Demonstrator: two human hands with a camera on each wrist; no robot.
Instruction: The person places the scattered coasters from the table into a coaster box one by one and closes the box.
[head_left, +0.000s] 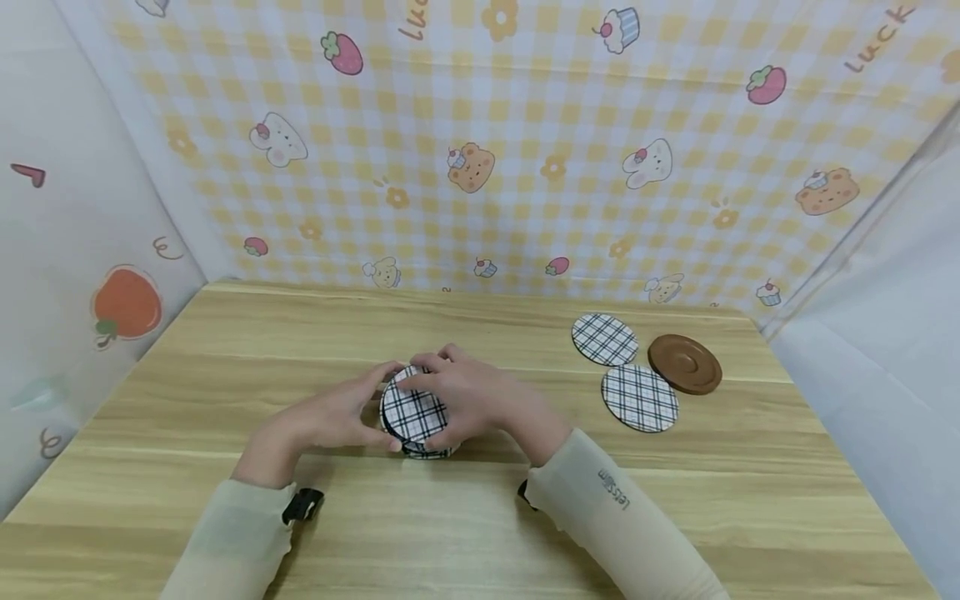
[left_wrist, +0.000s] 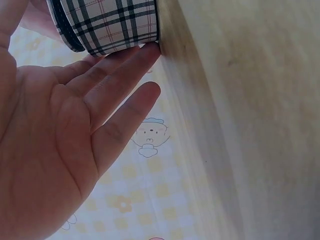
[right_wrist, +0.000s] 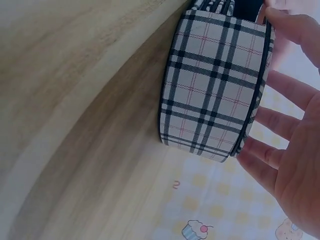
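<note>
A round plaid coaster holder (right_wrist: 212,85) stands on the table, black-edged, with a gap in its wall. On top of it lies a round plaid coaster (head_left: 411,410), covering most of the holder in the head view. My right hand (head_left: 472,396) holds this coaster by its rim, thumb at the near side and fingers at the far side. From the left, my left hand (head_left: 341,412) spans the holder, with its thumb at the front. In the left wrist view its fingers (left_wrist: 117,87) touch the holder's wall.
Two more plaid coasters (head_left: 604,339) lie flat on the wooden table (head_left: 420,533) to the right. Beside them is a round brown dish-like piece (head_left: 685,364). A yellow checked curtain (head_left: 480,225) hangs behind the table's back edge.
</note>
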